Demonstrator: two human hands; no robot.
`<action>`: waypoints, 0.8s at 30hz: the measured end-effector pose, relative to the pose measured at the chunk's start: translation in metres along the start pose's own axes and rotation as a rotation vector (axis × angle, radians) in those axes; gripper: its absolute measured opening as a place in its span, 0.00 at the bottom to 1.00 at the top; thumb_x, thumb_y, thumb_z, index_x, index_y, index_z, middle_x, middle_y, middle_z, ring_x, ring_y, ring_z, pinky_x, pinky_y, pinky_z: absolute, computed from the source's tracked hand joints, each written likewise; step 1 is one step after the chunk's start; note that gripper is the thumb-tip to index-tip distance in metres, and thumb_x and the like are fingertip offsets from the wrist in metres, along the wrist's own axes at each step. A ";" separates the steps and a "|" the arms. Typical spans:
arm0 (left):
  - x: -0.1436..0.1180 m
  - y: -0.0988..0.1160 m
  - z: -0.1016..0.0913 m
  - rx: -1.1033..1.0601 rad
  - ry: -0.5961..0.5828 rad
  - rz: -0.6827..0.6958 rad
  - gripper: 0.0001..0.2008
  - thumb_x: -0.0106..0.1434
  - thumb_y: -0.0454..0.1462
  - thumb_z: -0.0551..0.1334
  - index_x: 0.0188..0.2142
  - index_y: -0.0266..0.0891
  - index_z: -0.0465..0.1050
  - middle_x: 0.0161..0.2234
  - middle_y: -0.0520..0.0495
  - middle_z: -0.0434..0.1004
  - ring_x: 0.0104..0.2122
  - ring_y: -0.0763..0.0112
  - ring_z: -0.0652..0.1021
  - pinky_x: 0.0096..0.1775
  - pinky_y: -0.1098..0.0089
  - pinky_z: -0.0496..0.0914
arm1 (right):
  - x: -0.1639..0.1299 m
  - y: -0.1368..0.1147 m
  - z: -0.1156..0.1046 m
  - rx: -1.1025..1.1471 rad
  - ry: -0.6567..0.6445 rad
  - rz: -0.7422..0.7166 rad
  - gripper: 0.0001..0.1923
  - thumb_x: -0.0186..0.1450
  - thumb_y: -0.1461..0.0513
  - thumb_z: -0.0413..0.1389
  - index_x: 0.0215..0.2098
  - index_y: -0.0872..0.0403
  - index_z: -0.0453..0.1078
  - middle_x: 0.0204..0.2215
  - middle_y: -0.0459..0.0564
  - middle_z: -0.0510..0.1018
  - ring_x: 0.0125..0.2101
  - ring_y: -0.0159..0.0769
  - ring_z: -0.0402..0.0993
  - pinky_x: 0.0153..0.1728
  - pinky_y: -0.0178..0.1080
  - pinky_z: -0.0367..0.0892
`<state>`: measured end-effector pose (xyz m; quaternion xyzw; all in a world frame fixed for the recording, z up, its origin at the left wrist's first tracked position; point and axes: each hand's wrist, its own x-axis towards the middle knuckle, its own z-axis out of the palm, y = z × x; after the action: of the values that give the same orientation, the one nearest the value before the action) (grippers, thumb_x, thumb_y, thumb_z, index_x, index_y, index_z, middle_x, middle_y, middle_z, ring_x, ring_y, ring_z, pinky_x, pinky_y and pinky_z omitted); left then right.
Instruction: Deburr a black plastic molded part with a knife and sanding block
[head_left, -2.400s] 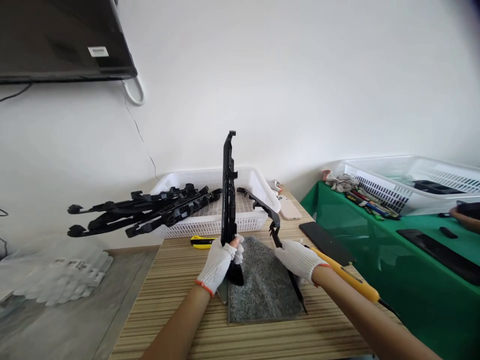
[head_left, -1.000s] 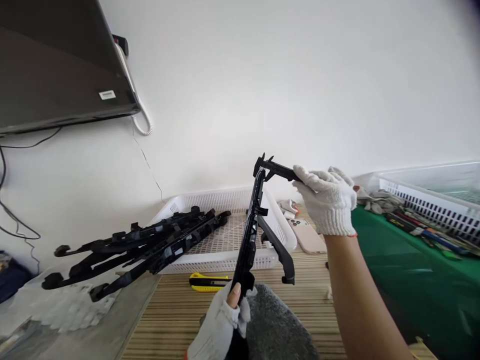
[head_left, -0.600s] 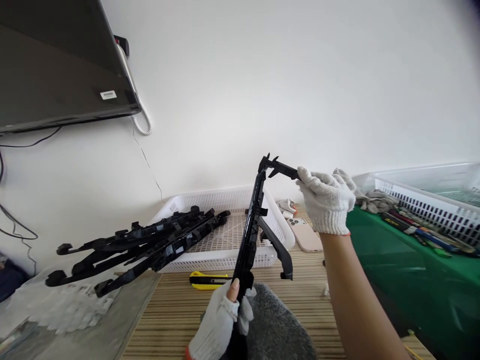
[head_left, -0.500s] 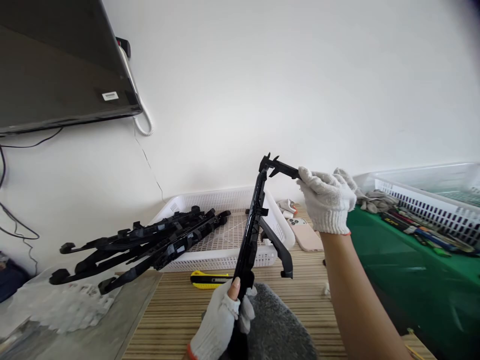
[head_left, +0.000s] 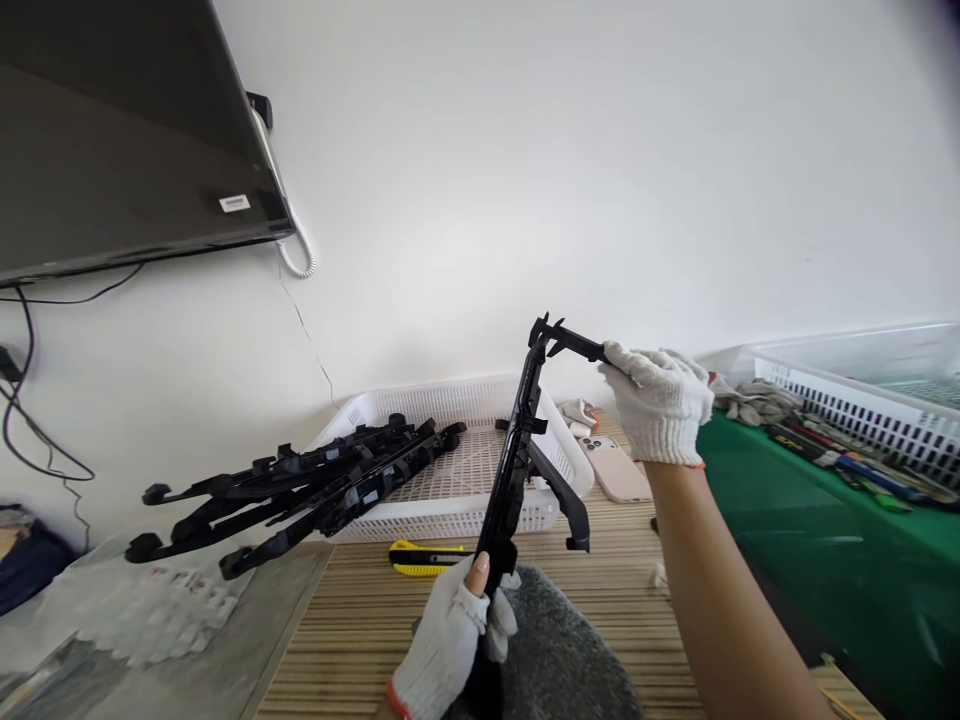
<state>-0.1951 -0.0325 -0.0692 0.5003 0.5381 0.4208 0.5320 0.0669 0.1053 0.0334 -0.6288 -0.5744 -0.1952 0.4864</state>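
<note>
My left hand (head_left: 454, 630), in a white glove with the thumb tip bare, is wrapped round the lower part of a long black plastic part (head_left: 511, 470). The part stands tilted, its top leaning right and away. In my gloved right hand (head_left: 656, 400) is a black caliper (head_left: 574, 342), held by its beam. Its jaws meet the upper end of the plastic part; whether they grip it tightly I cannot tell. Several similar black parts (head_left: 322, 485) lie across a white plastic basket (head_left: 450, 515) behind, their ends sticking out to the left.
A yellow utility knife (head_left: 427, 558) lies on the striped table (head_left: 345, 640), beside a grey cloth (head_left: 562, 640). A pink phone (head_left: 619, 470) rests right of the basket. Further right, gloves and pens (head_left: 840, 460) lie on a green surface (head_left: 780, 540) before another basket (head_left: 862, 390).
The whole scene has shifted slightly right as the camera view turned. Both hands keep their holds, and the caliper jaws stay at the top of the black part.
</note>
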 end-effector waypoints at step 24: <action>0.002 -0.005 -0.001 -0.011 -0.050 0.015 0.39 0.54 0.71 0.54 0.29 0.35 0.72 0.15 0.50 0.68 0.13 0.75 0.65 0.18 0.72 0.59 | 0.000 0.024 0.008 -0.012 0.092 -0.130 0.19 0.68 0.58 0.49 0.51 0.45 0.78 0.37 0.52 0.78 0.37 0.43 0.72 0.43 0.45 0.58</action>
<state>-0.1967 -0.0311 -0.0743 0.5117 0.5186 0.4151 0.5449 0.0866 0.1156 0.0207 -0.5836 -0.5896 -0.2586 0.4949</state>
